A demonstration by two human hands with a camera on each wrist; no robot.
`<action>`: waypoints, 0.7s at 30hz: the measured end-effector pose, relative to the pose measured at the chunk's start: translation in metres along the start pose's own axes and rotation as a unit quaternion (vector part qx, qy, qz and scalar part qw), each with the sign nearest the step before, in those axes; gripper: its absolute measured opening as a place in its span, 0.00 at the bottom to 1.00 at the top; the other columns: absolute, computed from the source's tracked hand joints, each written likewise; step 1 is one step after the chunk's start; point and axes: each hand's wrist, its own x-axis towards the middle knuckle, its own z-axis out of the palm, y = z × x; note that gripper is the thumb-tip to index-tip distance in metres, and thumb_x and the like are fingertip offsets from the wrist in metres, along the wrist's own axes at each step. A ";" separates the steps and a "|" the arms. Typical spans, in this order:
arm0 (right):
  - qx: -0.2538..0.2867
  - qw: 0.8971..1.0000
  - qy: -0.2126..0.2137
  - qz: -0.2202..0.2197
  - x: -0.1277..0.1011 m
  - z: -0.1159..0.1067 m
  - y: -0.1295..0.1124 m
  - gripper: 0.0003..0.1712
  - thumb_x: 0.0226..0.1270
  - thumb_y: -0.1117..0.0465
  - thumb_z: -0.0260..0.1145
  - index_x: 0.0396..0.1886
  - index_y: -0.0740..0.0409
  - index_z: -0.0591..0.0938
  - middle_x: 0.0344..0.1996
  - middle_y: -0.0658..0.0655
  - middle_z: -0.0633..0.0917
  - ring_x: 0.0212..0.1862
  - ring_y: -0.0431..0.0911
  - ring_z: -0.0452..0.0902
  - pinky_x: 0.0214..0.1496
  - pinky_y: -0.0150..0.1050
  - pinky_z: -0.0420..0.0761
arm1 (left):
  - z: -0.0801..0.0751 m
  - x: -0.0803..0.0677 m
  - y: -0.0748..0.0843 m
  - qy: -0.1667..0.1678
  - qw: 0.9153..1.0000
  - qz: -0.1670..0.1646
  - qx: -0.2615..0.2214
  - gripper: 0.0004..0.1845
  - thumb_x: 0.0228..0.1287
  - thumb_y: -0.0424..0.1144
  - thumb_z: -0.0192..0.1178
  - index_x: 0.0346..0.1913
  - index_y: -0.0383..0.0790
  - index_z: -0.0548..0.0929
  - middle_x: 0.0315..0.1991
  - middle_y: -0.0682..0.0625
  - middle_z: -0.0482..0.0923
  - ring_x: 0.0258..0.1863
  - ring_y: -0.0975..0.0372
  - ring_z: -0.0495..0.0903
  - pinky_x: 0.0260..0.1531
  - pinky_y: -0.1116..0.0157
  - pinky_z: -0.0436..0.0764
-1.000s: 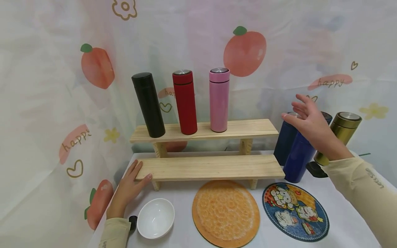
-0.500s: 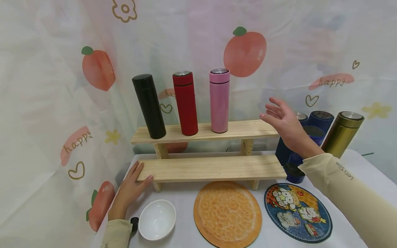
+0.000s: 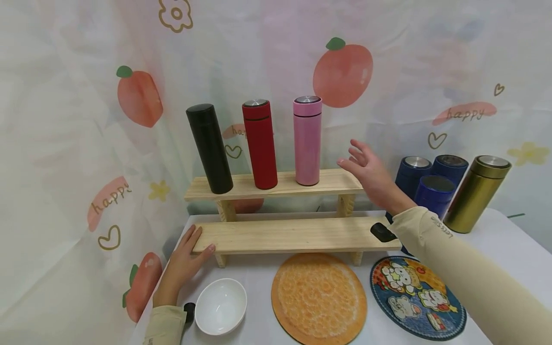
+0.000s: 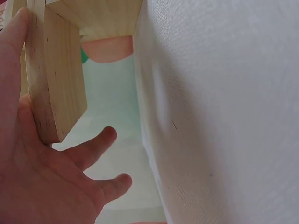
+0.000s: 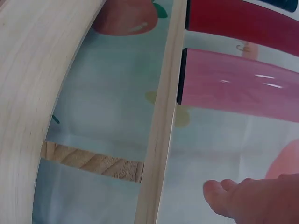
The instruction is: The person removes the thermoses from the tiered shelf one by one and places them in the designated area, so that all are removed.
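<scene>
A two-step wooden shelf (image 3: pixel 297 232) stands on the white table. Its top board carries a black flask (image 3: pixel 209 147), a red flask (image 3: pixel 259 143) and a pink flask (image 3: pixel 307 140). My right hand (image 3: pixel 366 170) hovers open over the right end of the top board, fingers spread, just right of the pink flask (image 5: pixel 243 84) and holding nothing. My left hand (image 3: pixel 187 254) rests with straight fingers against the left end of the lower board (image 4: pixel 53 84). The fingers (image 4: pixel 93 149) lie relaxed under the board's end.
Three dark blue flasks (image 3: pixel 435 184) and a gold flask (image 3: pixel 476 194) stand at the right of the shelf. In front lie a white bowl (image 3: pixel 221 306), an orange round mat (image 3: pixel 319 299) and a blue cartoon mat (image 3: pixel 416 297). A peach-print curtain hangs behind.
My right hand has moved left, from above the blue flasks to over the right end of the top board near the pink flask. The left hand has stayed on the lower board.
</scene>
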 end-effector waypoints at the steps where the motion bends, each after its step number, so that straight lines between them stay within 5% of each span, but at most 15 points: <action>1: 0.001 1.000 -0.003 0.003 0.002 0.001 0.000 0.53 0.81 0.47 0.63 0.90 0.47 0.42 0.87 0.57 0.48 0.86 0.55 0.42 0.83 0.60 0.50 | 0.000 0.000 0.000 0.000 1.000 0.000 0.000 0.47 0.77 0.63 0.60 0.86 0.39 0.58 0.87 0.39 0.46 0.82 0.35 0.51 0.75 0.33 0.57; 21: 0.049 0.998 -0.011 0.022 0.034 0.029 0.000 0.56 0.80 0.46 0.64 0.90 0.52 0.39 0.88 0.61 0.45 0.87 0.55 0.40 0.84 0.60 0.47 | 0.003 0.002 -0.002 0.004 1.000 0.004 -0.001 0.47 0.76 0.62 0.61 0.86 0.39 0.58 0.88 0.41 0.45 0.83 0.37 0.51 0.76 0.34 0.57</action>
